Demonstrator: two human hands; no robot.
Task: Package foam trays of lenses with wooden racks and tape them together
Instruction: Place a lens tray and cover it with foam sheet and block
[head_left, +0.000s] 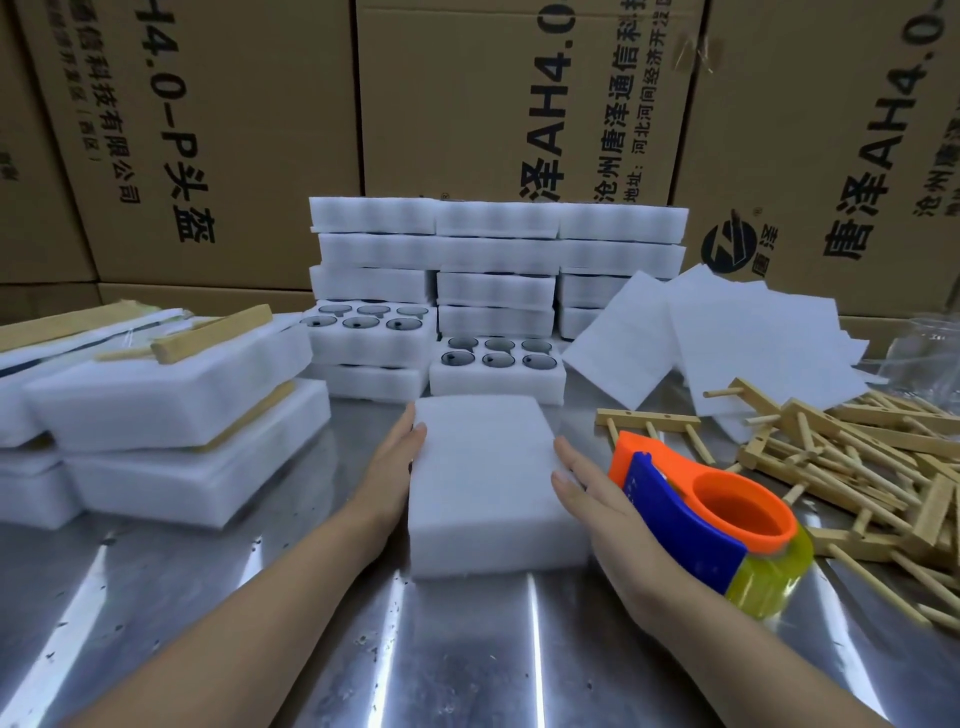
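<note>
A white foam block (488, 483), covered by a plain foam sheet, lies on the steel table in front of me. My left hand (397, 462) lies flat against its left side with straight fingers. My right hand (592, 493) rests with straight fingers against its right side. An orange and blue tape dispenser (711, 514) with a yellowish tape roll sits by my right wrist; I cannot tell whether the hand holds it. Open foam trays of dark lenses (496, 358) stand just behind the block. A pile of wooden racks (841, 457) lies at the right.
Stacked foam trays (498, 260) form a wall at the back, with cardboard boxes (498, 104) behind. Finished foam bundles with wooden bars (171, 410) sit at the left. Loose white foam sheets (727, 338) lie at the back right. The steel table (467, 649) shows scattered debris.
</note>
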